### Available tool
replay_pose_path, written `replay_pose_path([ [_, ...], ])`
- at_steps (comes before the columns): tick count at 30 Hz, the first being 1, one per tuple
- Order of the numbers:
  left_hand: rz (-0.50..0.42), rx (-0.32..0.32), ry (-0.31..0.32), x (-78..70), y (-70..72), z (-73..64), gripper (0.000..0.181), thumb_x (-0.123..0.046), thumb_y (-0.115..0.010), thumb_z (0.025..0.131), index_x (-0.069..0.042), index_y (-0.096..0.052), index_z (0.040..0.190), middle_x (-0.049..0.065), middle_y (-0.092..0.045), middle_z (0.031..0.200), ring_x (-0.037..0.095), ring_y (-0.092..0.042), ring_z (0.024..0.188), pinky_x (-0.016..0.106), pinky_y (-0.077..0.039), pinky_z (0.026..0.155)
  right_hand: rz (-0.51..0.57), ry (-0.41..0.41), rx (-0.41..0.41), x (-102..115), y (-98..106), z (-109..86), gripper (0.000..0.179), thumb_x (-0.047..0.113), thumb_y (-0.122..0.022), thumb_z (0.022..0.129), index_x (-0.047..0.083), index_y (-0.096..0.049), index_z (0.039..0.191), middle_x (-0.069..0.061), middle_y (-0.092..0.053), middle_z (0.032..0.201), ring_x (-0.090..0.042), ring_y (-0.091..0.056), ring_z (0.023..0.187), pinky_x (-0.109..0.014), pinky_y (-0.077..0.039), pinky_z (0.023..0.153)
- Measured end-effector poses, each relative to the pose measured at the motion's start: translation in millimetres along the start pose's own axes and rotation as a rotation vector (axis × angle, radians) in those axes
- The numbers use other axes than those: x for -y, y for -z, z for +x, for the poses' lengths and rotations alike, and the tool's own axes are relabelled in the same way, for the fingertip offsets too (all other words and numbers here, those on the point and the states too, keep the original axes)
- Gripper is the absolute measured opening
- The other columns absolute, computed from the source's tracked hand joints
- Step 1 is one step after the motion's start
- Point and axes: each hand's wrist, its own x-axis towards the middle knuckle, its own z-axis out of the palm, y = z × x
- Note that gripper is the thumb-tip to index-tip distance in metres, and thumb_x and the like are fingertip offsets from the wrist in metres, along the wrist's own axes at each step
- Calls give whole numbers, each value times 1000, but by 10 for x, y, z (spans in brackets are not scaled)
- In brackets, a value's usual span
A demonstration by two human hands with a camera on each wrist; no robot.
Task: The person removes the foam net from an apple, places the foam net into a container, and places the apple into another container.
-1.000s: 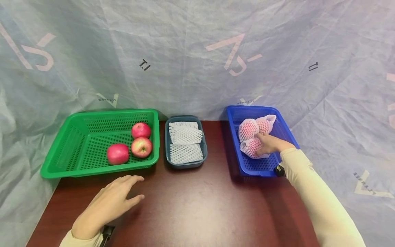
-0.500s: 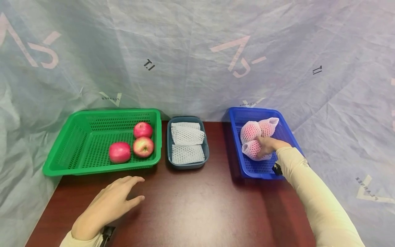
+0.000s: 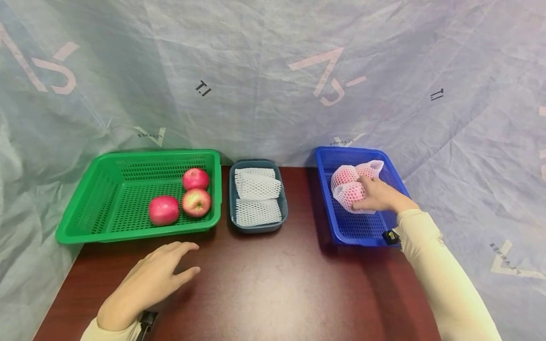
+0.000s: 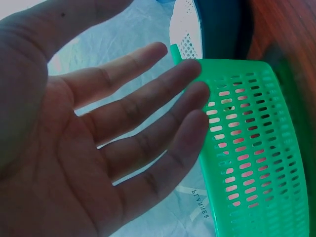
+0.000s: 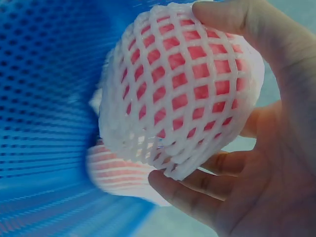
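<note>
In the blue basket [image 3: 347, 232], my right hand [image 3: 379, 195] grips an apple [image 3: 350, 196] in a white foam net sleeve. The right wrist view shows the thumb on top of this netted apple [image 5: 185, 79] and curled fingers on its other side, with loose net at one end. Behind it sit two more sleeved apples, one on the left [image 3: 344, 174] and one on the right [image 3: 368, 169]. My left hand [image 3: 153, 279] is held over the table in front of the green basket [image 3: 123, 237], fingers relaxed and apart, holding nothing.
Inside the green basket lie three bare red apples [image 3: 164, 210]. Between the two baskets stands a small dark blue-grey tray [image 3: 258, 229] with several white foam net sleeves [image 3: 258, 211]. A grey-white cloth [image 3: 256, 109] hangs behind the brown table [image 3: 264, 284].
My right hand has shifted slightly back and up with the sleeved apple, which now overlaps the left one behind it more. The left hand stays in place.
</note>
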Motion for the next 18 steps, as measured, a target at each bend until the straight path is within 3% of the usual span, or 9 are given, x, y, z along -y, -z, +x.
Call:
replay_pose_path([
  [8, -1, 6, -11, -49, 7, 38, 42, -40, -73, 91, -18, -65, 125, 4, -64, 123, 31, -60, 113, 56, -51, 84, -33, 120, -122, 590, 263, -337, 77, 41, -84, 72, 3, -51, 130, -23, -52, 112, -35, -59, 92, -52, -51, 79],
  [12, -1, -5, -26, -81, 2, 67, 41, -41, -71, 92, -18, -65, 125, 3, -64, 124, 30, -60, 114, 55, -51, 85, -60, 193, -169, 917, 284, -460, 76, 44, -84, 69, 11, -53, 130, -13, -52, 109, -26, -58, 86, -44, -52, 71],
  [18, -7, -41, -54, -109, -11, 97, 38, -40, -71, 92, -18, -67, 123, 2, -62, 126, 28, -58, 117, 54, -51, 87, -94, 314, -205, 1300, 262, -602, 81, 45, -83, 64, 10, -54, 131, -7, -52, 110, -19, -58, 81, -40, -52, 70],
])
